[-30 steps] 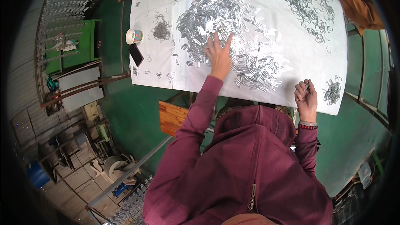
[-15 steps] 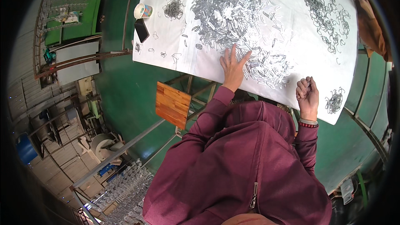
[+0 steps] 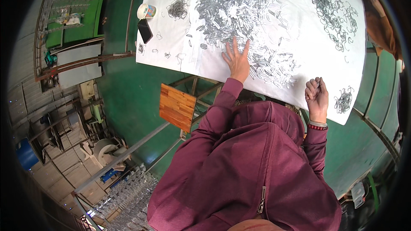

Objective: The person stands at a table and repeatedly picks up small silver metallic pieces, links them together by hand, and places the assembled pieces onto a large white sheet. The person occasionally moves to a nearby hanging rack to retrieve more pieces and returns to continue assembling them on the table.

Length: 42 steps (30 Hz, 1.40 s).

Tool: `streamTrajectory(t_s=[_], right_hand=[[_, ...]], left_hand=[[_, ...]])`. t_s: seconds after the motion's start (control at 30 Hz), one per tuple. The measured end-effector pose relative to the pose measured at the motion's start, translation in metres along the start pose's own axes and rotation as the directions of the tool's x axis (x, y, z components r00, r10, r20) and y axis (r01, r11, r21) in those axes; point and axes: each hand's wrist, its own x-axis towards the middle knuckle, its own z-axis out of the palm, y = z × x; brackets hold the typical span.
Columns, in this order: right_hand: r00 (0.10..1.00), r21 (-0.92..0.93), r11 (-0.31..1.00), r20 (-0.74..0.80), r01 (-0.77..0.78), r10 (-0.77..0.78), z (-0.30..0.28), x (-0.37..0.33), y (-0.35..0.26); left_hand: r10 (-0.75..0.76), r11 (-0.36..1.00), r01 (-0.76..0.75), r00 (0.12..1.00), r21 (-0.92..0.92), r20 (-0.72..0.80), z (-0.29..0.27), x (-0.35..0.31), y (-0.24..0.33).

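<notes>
A big heap of small, elongated metal clip-like pieces [image 3: 233, 10] lies on the white-covered table [image 3: 184, 62], with a looser spread of the same pieces [image 3: 274, 66] at its near side. My left hand [image 3: 237, 65] lies over the heap's near edge, fingers spread and nothing gripped. To the right, my right hand [image 3: 317, 98] is held near the table's front edge, palm up, its fingers curled in. What those fingers hold, if anything, is too small to make out. Beside this hand is a small pile of bent wire hooks [image 3: 343, 101].
More wire hooks [image 3: 329, 10] are strewn at the far right, with a smaller cluster [image 3: 177, 8] at the far left. A paper cup [image 3: 147, 11] and a black phone [image 3: 145, 31] sit by the left edge. A wooden stool [image 3: 177, 108] stands in front. Another person's arm [image 3: 379, 21] shows at right.
My left hand has shifted slightly left and away from me along the heap's edge, its fingers still spread. The right hand has hardly moved and stays curled.
</notes>
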Motion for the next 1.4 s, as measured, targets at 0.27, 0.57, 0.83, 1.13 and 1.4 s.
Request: streamTrajectory(t_s=[0.27, 0.57, 0.83, 1.13, 1.4], right_hand=[[0.999, 0.036, 0.999, 0.027, 0.018, -0.019, -0.015, 0.003, -0.003], [0.999, 0.040, 0.999, 0.050, -0.004, 0.002, -0.007, 0.003, 0.004], [0.999, 0.008, 1.000, 0.035, 0.005, -0.005, -0.005, 0.000, 0.006], [0.999, 0.019, 0.999, -0.028, 0.045, -0.045, 0.004, -0.008, 0.008], [0.982, 0.044, 0.993, 0.162, -0.107, 0.099, 0.000, 0.011, 0.017]], left_hand=[[-0.016, 0.984, -0.001, 0.995, -0.177, -0.096, -0.010, 0.011, -0.041], [0.011, 0.902, -0.063, 0.992, -0.426, -0.124, 0.003, 0.008, -0.009], [0.305, 0.905, -0.286, 0.952, -0.316, 0.010, -0.003, 0.031, -0.013], [0.387, 0.895, -0.375, 0.922, -0.241, 0.002, -0.013, 0.046, -0.007], [0.385, 0.921, -0.374, 0.917, -0.112, 0.105, -0.012, 0.067, -0.004]])
